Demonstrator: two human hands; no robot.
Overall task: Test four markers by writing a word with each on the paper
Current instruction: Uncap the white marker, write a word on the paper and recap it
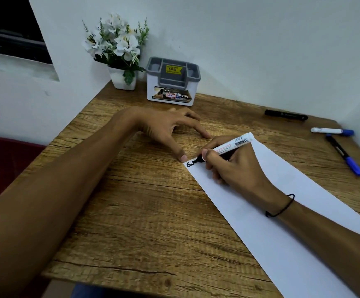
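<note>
Wooden desk (153, 211) tucked into a pale corner, and from your head camera it's all laid out. Your right hand (237, 166) is wrapped tight around a white marker (230, 146), thumb and fingers pinching the barrel low, black tip pressed to the paper (282, 222) right at its far left corner. A few black letters (190, 164) sit there just left of the tip; too small to read them for certain. Your left hand (166, 127) grips nothing: fingers spread on the wood, thumb tip planted at the sheet's corner, index tip near its far edge.

Off to your right, three more markers lie on the desk, clear of the paper: a black marker (286, 115) farthest back, a white marker with a blue cap (331, 131) nearer, and a dark marker with a blue end (344, 154) angled just below it, nearly touching. A thin black band (282, 208) circles your right wrist.

Back in the corner, a grey-and-white organiser (172, 82) stands beside a white pot of white flowers (118, 50).
</note>
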